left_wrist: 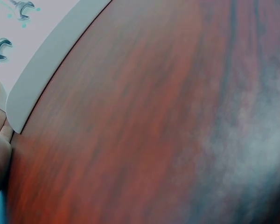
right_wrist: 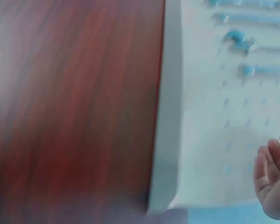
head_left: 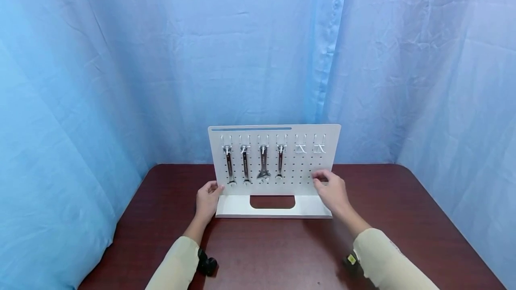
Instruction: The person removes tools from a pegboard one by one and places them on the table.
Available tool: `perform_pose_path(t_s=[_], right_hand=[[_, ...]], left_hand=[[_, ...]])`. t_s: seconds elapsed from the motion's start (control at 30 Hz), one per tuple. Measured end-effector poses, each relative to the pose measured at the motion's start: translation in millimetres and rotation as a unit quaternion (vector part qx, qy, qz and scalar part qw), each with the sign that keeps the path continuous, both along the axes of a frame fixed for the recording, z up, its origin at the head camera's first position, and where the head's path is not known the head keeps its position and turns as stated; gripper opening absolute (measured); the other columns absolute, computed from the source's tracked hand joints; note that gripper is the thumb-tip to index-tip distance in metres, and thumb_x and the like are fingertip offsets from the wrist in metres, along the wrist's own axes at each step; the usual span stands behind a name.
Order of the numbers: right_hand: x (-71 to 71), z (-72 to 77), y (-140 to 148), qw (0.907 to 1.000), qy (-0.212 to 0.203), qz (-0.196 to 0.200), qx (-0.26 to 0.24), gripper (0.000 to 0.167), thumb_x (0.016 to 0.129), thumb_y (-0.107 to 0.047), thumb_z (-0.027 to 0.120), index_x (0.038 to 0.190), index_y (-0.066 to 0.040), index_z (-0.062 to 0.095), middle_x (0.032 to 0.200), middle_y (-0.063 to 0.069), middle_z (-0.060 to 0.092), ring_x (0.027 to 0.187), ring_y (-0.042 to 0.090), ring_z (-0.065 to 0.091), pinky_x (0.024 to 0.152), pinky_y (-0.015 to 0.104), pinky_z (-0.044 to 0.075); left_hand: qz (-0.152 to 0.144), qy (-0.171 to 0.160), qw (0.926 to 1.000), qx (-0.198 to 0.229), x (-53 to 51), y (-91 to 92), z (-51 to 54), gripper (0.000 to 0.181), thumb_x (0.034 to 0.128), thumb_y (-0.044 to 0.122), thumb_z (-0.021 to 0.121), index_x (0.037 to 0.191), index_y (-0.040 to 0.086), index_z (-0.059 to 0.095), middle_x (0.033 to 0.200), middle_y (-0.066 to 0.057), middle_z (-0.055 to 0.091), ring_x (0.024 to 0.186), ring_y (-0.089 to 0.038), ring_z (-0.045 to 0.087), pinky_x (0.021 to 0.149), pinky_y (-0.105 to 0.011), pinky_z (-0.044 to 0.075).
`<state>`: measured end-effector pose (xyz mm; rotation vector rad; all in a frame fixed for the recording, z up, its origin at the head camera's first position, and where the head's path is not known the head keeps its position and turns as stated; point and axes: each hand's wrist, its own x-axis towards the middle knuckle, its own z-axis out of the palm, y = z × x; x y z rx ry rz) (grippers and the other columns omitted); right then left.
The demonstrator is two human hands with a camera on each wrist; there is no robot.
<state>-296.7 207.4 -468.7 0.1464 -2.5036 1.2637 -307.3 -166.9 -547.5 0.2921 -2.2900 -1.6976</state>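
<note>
A white pegboard (head_left: 302, 167) on a flat base (head_left: 234, 206) stands upright on the table. From its hooks hang a combination wrench (head_left: 229, 164) at far left, a second combination wrench (head_left: 245, 165), an adjustable wrench (head_left: 264, 161) and a shorter combination wrench (head_left: 280, 162). My left hand (head_left: 207, 201) pinches the board's lower left edge, thumb in front and fingers behind. My right hand (head_left: 333, 191) is near the lower right side, fingers loosely bent and holding nothing; in the right wrist view, the fingers (right_wrist: 274, 161) appear apart from the board.
Two hooks (head_left: 300, 148) at the board's right carry no tool. A cutout (head_left: 272, 202) runs through the base. The dark red wooden table (head_left: 266, 249) has rounded back corners, with a light blue curtain (head_left: 242, 57) behind it and at both sides.
</note>
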Motion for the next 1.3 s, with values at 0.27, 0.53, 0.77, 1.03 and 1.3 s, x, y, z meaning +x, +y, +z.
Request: perform_pose_path(t_s=[0.27,0.53,0.77,1.03,1.3], right_hand=[[-4.8,22.1,-46.4,0.9917,-0.001,0.096,-0.085,0.028,0.096,-0.005,0.064,0.123,-0.004,0.068,0.121,0.011,0.069,0.110,0.028,0.064,0.092,0.045,0.054],[-15.9,31.8,-73.4,0.9869,-0.008,0.098,-0.127,0.030,0.095,-0.002,0.065,0.125,-0.003,0.067,0.120,0.013,0.069,0.107,0.028,0.066,0.092,0.041,0.054],[-24.6,31.6,-82.6,0.9743,-0.050,0.115,-0.188,0.029,0.095,-0.005,0.066,0.124,0.002,0.064,0.110,0.017,0.068,0.094,0.027,0.069,0.083,0.047,0.057],[-25.8,33.8,-90.1,0.9729,-0.089,0.123,-0.175,0.023,0.095,-0.015,0.070,0.113,-0.001,0.070,0.100,0.009,0.066,0.087,0.020,0.065,0.070,0.033,0.055],[-21.0,33.3,-92.7,0.9715,-0.091,0.126,-0.179,0.013,0.096,-0.017,0.070,0.098,-0.003,0.069,0.096,0.009,0.061,0.089,0.022,0.058,0.074,0.034,0.057]], left_hand=[[-0.004,-0.002,0.9999,0.012,-1.4,-1.4,-1.0,0.028,0.0978,0.023,0.070,0.119,0.005,0.069,0.114,-0.014,0.068,0.110,-0.027,0.063,0.091,-0.044,0.054],[0.000,0.001,1.0000,0.008,-1.3,-0.4,-2.6,0.025,0.0981,0.021,0.069,0.117,0.005,0.070,0.112,-0.013,0.068,0.107,-0.026,0.064,0.088,-0.042,0.055],[0.000,0.008,1.0000,0.006,-2.7,-1.5,-1.0,0.026,0.0980,0.021,0.069,0.118,0.004,0.069,0.112,-0.013,0.068,0.108,-0.026,0.064,0.089,-0.043,0.055],[0.000,0.005,0.9999,0.011,-1.3,-2.3,-0.5,0.026,0.0976,0.021,0.070,0.117,0.004,0.069,0.114,-0.014,0.069,0.111,-0.027,0.064,0.090,-0.045,0.054],[-0.004,0.002,0.9999,0.015,-1.7,-0.6,-0.1,0.025,0.0977,0.022,0.070,0.116,0.005,0.069,0.114,-0.014,0.069,0.110,-0.027,0.064,0.089,-0.043,0.055]])
